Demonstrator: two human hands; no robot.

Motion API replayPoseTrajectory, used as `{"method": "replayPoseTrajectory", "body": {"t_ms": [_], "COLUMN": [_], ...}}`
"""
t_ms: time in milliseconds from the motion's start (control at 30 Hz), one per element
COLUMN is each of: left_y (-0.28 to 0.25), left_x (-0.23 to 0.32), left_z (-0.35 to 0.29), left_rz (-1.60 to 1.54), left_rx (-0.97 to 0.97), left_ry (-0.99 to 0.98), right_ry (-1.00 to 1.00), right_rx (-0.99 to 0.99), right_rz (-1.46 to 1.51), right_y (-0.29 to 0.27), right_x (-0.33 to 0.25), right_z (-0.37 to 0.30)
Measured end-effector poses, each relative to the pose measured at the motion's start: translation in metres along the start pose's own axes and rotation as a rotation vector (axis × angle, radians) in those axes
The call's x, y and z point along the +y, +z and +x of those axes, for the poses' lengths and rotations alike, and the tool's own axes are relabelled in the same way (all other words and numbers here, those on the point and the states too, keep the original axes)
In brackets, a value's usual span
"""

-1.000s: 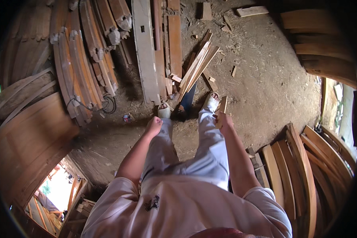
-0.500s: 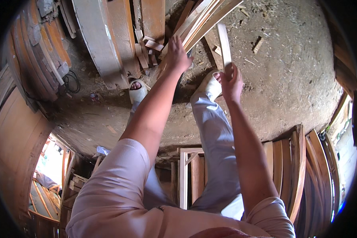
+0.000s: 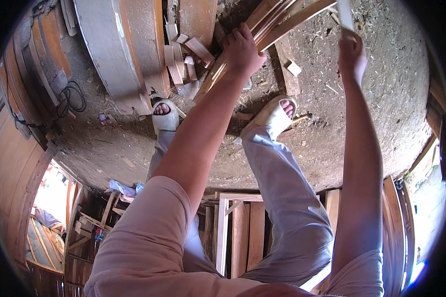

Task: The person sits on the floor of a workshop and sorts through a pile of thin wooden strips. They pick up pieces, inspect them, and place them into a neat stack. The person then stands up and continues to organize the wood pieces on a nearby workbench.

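My left hand (image 3: 243, 52) is curled over a bundle of long, thin wooden strips (image 3: 292, 24) that slant up past the top of the picture. Its fingertips lie on the far side of the wood, partly hidden. Off to the right, my right hand (image 3: 352, 58) is closed around the near end of a single pale wooden strip (image 3: 345, 16), which points away and runs out of view at the top. Beneath the bundle, a flat board (image 3: 285, 67) lies on the ground with a small wood block (image 3: 293, 68) on it.
Wide panels (image 3: 109, 54) lean at the left, with small offcuts (image 3: 198, 48) beside them and a coiled black cable (image 3: 72, 96) nearby. Chips litter the dirt floor (image 3: 386, 99). Behind me stand a pale frame (image 3: 224, 237) and several upright boards (image 3: 392, 218). My sandalled feet (image 3: 277, 116) are below the bundle.
My right hand has swung up and to the right, carrying the strip away from the bundle. My left hand has shifted slightly up and right along the wood, its fingers now more curled.
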State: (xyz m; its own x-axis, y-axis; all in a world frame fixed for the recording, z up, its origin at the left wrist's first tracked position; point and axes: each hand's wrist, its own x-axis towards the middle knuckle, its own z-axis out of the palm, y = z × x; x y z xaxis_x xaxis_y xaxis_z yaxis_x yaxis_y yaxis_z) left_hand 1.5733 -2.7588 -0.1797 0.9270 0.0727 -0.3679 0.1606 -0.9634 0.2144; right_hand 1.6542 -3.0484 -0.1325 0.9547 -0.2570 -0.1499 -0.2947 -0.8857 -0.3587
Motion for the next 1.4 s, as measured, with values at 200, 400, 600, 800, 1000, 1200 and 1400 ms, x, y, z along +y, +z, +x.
{"method": "replayPoseTrajectory", "body": {"t_ms": [200,400,600,800,1000,1200,1400], "left_y": [0.008,0.008,-0.051,-0.149,-0.238,-0.358,-0.511], "left_x": [0.006,0.004,0.0,0.002,0.001,0.0,0.028], "left_z": [0.007,0.016,0.001,-0.071,-0.121,-0.185,-0.241], "left_rz": [-0.127,-0.048,-0.283,-0.434,-0.484,-0.486,-0.381], "left_rx": [0.032,-0.003,-0.12,-0.163,-0.226,-0.286,-0.329], "left_ry": [-0.055,-0.073,-0.052,0.118,0.228,0.203,0.363], "right_ry": [0.356,0.12,-0.162,-0.469,-0.137,0.121,0.482], "right_rx": [-0.034,-0.263,-0.322,-0.377,-0.385,-0.796,-0.697], "right_rz": [-0.078,-0.09,-0.104,-0.139,-0.502,-0.358,1.461], "right_y": [-0.022,-0.047,-0.042,-0.015,-0.022,-0.167,-0.358], "right_x": [0.113,0.107,0.088,0.005,-0.004,-0.082,-0.237], "right_z": [-0.107,-0.153,-0.119,-0.028,-0.069,-0.259,-0.343]}}
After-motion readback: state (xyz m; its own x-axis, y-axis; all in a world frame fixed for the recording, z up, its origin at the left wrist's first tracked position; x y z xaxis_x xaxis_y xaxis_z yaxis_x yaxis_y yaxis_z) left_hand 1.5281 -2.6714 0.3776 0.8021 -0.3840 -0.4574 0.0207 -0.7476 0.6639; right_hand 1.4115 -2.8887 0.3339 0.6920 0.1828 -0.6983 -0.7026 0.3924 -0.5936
